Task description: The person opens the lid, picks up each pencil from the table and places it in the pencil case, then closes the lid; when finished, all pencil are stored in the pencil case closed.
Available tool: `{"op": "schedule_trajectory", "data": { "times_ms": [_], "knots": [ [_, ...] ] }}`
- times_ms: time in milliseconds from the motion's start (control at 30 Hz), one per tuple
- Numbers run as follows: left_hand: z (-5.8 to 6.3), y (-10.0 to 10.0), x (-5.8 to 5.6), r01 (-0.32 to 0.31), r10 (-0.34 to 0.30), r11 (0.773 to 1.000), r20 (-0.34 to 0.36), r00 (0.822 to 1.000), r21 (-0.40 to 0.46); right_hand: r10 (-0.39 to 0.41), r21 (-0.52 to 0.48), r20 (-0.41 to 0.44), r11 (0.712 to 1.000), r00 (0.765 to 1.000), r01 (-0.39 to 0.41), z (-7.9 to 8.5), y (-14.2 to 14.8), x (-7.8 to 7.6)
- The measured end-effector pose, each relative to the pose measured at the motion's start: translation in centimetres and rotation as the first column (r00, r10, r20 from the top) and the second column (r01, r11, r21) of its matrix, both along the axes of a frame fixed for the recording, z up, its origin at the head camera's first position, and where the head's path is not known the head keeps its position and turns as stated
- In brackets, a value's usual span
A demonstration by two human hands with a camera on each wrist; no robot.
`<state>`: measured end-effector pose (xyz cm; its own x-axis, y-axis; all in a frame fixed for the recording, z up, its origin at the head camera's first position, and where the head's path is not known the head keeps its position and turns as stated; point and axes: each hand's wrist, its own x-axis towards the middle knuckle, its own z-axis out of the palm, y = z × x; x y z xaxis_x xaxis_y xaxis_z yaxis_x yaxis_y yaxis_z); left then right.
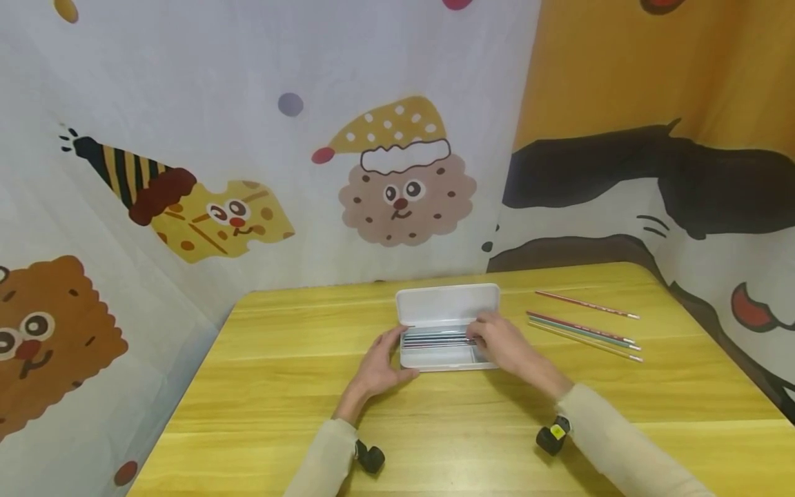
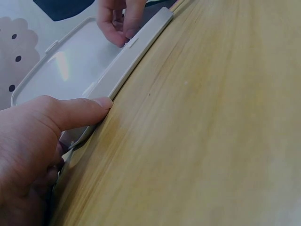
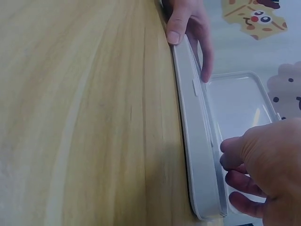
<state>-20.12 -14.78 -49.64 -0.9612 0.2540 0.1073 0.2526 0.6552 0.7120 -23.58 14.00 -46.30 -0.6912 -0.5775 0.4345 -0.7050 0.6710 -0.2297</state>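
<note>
A white pencil case [image 1: 437,357] lies on the table with its lid [image 1: 447,304] raised at the back. Several slim pencils [image 1: 435,340] lie lengthwise inside. My left hand [image 1: 379,366] grips the case's left end, its thumb on the front wall and its fingers spread toward the back corner. Inside the right part of the case, my right hand [image 1: 499,342] has curled fingers at the ends of the pencils. From the right wrist view, thumb and forefinger of this hand [image 3: 270,165] come close together. Whether a pencil sits between the fingertips is hidden.
To the right of the case, several pencils with white ends [image 1: 584,333] lie slanted on the wooden table [image 1: 279,414]. A red pencil [image 1: 586,304] lies apart, farther back. Behind the table hangs a cartoon-printed cloth [image 1: 248,83].
</note>
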Motion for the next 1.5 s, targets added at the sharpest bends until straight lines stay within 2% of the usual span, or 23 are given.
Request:
{"op": "schedule_trajectory", "data": {
  "times_ms": [167,300,467,600,833,933,1233,1500],
  "knots": [
    [0.0,0.0,0.0,0.007,-0.007,1.000,-0.007,1.000,-0.001,-0.028,-0.018,-0.002,0.999,1.000,0.028,0.2,1.0,0.0],
    [0.0,-0.1,0.0,0.012,-0.012,1.000,-0.027,1.000,0.007,-0.069,-0.071,0.013,0.995,0.998,0.070,0.7,3.1,0.2],
    [-0.1,-0.1,-0.1,0.012,-0.012,1.000,-0.022,1.000,0.002,-0.125,-0.129,-0.008,0.984,0.992,0.123,0.7,6.9,0.6],
    [0.0,-0.1,-0.1,0.005,-0.005,1.000,-0.010,1.000,-0.009,-0.176,-0.138,-0.030,0.976,0.984,0.171,0.2,10.6,1.3],
    [0.3,0.0,0.0,0.017,-0.017,1.000,-0.018,1.000,-0.006,-0.281,-0.091,-0.010,0.956,0.960,0.279,-0.4,16.2,3.0],
    [0.3,0.0,0.0,0.020,-0.020,1.000,-0.022,1.000,0.003,-0.305,-0.083,-0.031,0.950,0.952,0.302,-0.8,17.7,3.5],
    [0.2,-0.1,0.0,0.017,-0.017,1.000,-0.018,1.000,0.001,-0.359,-0.075,-0.101,0.933,0.928,0.353,-1.9,19.7,4.0],
    [0.0,-0.1,-0.1,0.010,-0.010,1.000,-0.013,1.000,-0.008,-0.365,-0.075,-0.125,0.931,0.923,0.358,-2.3,20.1,4.0]
  ]
}}
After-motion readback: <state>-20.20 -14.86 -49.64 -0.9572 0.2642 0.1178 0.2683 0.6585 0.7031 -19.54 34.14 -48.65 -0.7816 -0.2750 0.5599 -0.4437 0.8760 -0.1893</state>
